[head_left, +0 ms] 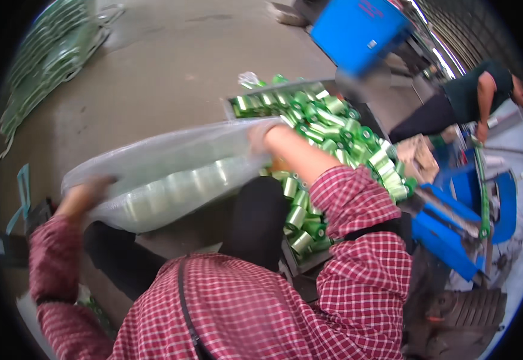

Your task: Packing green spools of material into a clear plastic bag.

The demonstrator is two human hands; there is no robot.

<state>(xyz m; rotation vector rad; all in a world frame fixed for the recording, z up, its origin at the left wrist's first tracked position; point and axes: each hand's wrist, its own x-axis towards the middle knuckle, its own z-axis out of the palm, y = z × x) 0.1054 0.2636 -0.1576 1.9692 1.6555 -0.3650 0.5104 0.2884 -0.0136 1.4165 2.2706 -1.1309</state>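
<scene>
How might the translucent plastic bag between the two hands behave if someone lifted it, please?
The translucent plastic bag is probably floppy, since its film looks thin and creased. It may sag unevenly, as a row of pale cylinders shows through along its near side. Those cylinders could roll or shift, being rounded.

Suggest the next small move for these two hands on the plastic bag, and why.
I'd probably steady the plastic bag with the left hand at its left end before moving the right hand from the other end: a row of cylinders shows inside, and they might shift if one end goes loose.
</scene>
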